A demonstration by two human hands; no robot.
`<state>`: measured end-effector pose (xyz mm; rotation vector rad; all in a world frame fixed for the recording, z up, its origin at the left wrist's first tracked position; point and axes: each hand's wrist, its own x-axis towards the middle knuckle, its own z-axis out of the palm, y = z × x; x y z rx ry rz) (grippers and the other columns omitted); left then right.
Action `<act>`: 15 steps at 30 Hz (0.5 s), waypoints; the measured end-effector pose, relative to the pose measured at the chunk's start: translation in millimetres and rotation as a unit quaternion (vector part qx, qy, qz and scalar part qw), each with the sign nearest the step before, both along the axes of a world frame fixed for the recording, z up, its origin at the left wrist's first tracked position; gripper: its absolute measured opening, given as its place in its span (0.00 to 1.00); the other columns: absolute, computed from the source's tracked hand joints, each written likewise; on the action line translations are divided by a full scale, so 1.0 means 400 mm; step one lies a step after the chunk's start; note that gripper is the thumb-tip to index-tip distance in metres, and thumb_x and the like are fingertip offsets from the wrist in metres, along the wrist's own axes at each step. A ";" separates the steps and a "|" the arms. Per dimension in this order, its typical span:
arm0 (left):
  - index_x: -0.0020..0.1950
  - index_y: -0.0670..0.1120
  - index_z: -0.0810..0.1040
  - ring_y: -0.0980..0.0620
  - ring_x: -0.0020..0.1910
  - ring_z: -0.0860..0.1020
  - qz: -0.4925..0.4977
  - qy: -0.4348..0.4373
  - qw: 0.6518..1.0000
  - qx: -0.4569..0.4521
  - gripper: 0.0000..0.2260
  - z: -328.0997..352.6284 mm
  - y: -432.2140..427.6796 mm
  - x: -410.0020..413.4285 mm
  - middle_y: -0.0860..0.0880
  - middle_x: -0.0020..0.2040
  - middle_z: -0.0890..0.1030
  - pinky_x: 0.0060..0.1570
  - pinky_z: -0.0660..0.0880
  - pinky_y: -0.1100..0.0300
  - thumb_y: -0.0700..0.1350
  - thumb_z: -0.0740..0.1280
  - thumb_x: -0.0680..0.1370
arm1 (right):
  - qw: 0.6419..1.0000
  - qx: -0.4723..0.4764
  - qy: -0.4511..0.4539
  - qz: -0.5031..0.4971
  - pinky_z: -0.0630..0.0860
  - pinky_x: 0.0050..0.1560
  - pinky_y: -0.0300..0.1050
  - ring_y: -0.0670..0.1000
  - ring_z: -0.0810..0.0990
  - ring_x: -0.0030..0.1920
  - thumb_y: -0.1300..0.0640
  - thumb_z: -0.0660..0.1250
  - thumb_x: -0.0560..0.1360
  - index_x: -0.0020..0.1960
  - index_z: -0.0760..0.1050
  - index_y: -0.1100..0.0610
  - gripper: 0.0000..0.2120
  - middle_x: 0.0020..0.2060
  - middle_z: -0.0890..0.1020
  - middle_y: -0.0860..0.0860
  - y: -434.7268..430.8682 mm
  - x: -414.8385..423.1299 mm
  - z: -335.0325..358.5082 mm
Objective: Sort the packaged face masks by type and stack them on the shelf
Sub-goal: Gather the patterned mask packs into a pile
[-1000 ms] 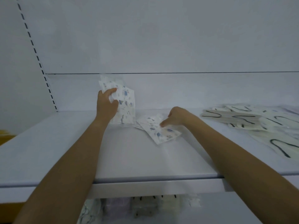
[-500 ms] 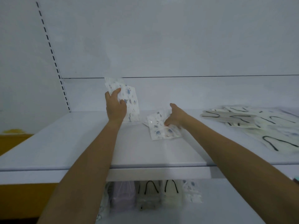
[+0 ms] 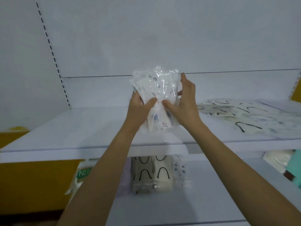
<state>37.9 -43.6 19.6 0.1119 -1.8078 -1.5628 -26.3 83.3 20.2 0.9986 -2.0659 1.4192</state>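
Mask packets (image 3: 156, 88), between left hand (image 3: 138, 109), right hand (image 3: 184, 103)

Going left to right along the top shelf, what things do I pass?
Slotted shelf rail → left hand → bundle of patterned masks → right hand → pile of black-looped masks.

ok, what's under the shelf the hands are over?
Lower level: black-looped mask packs, a blue-patterned pack, a green-labelled bag. The shelf and left forearm hide their tops and anything between.
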 end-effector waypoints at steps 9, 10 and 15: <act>0.73 0.60 0.32 0.71 0.56 0.74 -0.096 -0.038 0.995 0.011 0.43 -0.251 0.280 0.181 0.68 0.62 0.62 0.52 0.77 0.65 0.30 0.59 0.78 | 0.982 0.104 -0.040 0.155 0.45 0.65 0.19 0.33 0.45 0.70 0.57 0.58 0.80 0.72 0.37 0.51 0.33 0.71 0.47 0.43 0.314 0.159 -0.269; 0.72 0.58 0.31 0.75 0.54 0.72 -0.097 -0.067 0.993 0.012 0.42 -0.310 0.320 0.192 0.69 0.61 0.61 0.50 0.75 0.70 0.29 0.59 0.78 | 0.978 0.117 -0.063 0.162 0.44 0.67 0.21 0.36 0.45 0.71 0.57 0.57 0.80 0.71 0.37 0.50 0.32 0.72 0.47 0.45 0.356 0.174 -0.333; 0.76 0.56 0.38 0.53 0.66 0.71 -0.103 -0.246 0.955 0.132 0.41 -0.582 0.519 0.237 0.50 0.72 0.65 0.61 0.73 0.56 0.36 0.64 0.78 | 0.951 0.103 -0.248 0.150 0.56 0.73 0.41 0.43 0.58 0.71 0.55 0.58 0.79 0.74 0.46 0.52 0.29 0.71 0.59 0.50 0.554 0.221 -0.598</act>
